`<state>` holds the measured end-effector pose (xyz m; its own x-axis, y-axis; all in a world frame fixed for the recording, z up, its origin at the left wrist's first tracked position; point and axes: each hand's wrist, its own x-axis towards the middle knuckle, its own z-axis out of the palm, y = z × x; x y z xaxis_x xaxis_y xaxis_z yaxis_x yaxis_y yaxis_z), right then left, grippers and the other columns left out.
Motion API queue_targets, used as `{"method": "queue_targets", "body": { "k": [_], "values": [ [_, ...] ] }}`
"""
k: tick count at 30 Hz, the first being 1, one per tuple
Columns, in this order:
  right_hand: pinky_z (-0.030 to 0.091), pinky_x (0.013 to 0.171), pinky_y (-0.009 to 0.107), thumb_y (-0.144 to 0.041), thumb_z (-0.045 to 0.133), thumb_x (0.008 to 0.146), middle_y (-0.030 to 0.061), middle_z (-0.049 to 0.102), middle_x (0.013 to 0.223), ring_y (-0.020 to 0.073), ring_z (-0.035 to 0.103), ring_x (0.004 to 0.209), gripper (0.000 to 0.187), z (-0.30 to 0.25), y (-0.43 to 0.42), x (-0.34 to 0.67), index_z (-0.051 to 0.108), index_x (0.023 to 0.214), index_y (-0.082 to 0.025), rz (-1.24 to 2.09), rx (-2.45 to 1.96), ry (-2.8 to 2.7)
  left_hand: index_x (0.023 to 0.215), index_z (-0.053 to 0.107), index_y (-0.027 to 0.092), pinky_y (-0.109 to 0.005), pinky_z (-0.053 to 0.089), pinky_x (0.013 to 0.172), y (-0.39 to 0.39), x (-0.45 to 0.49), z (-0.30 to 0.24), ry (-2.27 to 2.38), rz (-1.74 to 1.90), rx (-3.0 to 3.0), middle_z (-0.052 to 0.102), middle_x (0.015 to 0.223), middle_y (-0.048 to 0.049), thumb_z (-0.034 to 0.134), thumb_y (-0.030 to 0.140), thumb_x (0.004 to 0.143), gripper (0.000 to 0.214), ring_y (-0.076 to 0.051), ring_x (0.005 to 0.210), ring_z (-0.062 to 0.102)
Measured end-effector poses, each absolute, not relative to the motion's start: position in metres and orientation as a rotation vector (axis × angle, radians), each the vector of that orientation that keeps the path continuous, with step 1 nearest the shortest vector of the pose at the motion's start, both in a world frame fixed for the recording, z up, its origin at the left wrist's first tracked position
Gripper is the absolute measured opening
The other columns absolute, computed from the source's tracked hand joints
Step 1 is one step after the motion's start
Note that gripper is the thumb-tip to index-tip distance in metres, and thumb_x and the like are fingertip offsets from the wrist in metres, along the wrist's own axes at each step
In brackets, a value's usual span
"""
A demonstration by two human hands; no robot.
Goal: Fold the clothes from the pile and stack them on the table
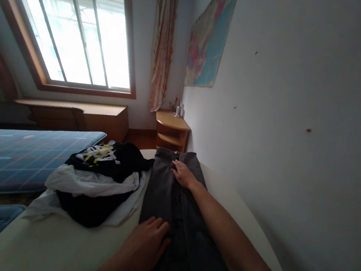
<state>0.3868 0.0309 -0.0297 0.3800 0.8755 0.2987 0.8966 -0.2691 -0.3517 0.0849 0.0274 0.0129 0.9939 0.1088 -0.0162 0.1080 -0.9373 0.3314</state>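
Note:
A pair of dark grey trousers [161, 190] lies lengthwise on a pale tabletop [89, 251], its waistband at the far end. Near the waistband my right hand [183, 174] rests on the cloth with fingers stretched out. Closer to me, my left hand [150, 241] lies on the left part of the trousers, fingers slightly bent and thumb apart. Left of the trousers sits a loose heap of clothes: a black garment with a white and yellow print [125, 159], a white garment [97, 183] and more black cloth [94, 206].
Blue plaid mattresses [34, 158] stand to the left of the table. A white wall [264, 140] runs along the right side. Beyond the table are a small wooden corner shelf [172, 120], a wooden desk [105, 110] and a window [78, 32].

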Motion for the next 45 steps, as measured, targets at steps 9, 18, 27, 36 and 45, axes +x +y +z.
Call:
{"method": "queue_targets", "body": {
  "k": [9,18,27,36,45],
  "values": [
    [0.027,0.121,0.047,-0.034,0.055,0.095,0.0174,0.042,0.153,0.0279,0.033,0.145,0.053,-0.027,-0.082,0.288,0.047,0.143,-0.012,0.021,-2.107,-1.701,0.107,0.068,0.029,-0.047,0.045,0.104,0.035,0.064,0.014,-0.198,-0.010,2.772,0.041,0.151,-0.0018,0.050,0.000,0.074,0.049,-0.028,0.126,0.050],
    [0.026,0.120,0.050,-0.040,0.057,0.094,0.0158,0.045,0.152,0.0311,0.031,0.146,0.049,0.007,-0.149,0.231,0.059,0.136,-0.015,0.476,-2.070,-1.741,0.078,0.066,0.023,-0.041,0.032,0.115,0.007,0.048,0.019,-0.559,0.084,2.785,0.054,0.138,0.0023,0.064,0.009,0.074,0.015,-0.025,0.138,0.035],
    [0.032,0.117,0.049,-0.038,0.058,0.094,0.0089,0.057,0.142,0.0272,0.038,0.142,0.035,-0.004,-0.160,0.242,0.067,0.124,-0.022,0.432,-1.864,-1.626,0.074,0.054,0.020,-0.029,0.044,0.095,-0.006,0.037,0.010,-0.334,0.244,2.419,0.064,0.110,-0.0011,0.045,0.004,0.088,0.023,-0.015,0.106,0.055],
    [0.037,0.114,0.045,-0.038,0.045,0.102,0.0077,0.068,0.124,0.0244,0.047,0.133,0.033,-0.008,-0.161,0.240,0.073,0.107,-0.022,0.368,-1.832,-1.608,0.119,0.062,0.030,-0.030,0.043,0.107,-0.025,0.036,0.017,-0.522,-0.010,2.494,0.058,0.135,-0.0009,0.049,-0.001,0.084,0.049,-0.017,0.125,0.051],
    [0.038,0.113,0.045,-0.031,0.053,0.098,0.0078,0.067,0.123,0.0241,0.048,0.132,0.024,-0.013,-0.161,0.237,0.072,0.108,-0.022,0.332,-1.843,-1.593,0.103,0.063,0.024,-0.034,0.051,0.092,-0.002,0.028,0.010,-0.623,0.125,2.846,0.066,0.122,-0.0026,0.057,0.014,0.092,0.016,-0.022,0.112,0.059]
  ]
}}
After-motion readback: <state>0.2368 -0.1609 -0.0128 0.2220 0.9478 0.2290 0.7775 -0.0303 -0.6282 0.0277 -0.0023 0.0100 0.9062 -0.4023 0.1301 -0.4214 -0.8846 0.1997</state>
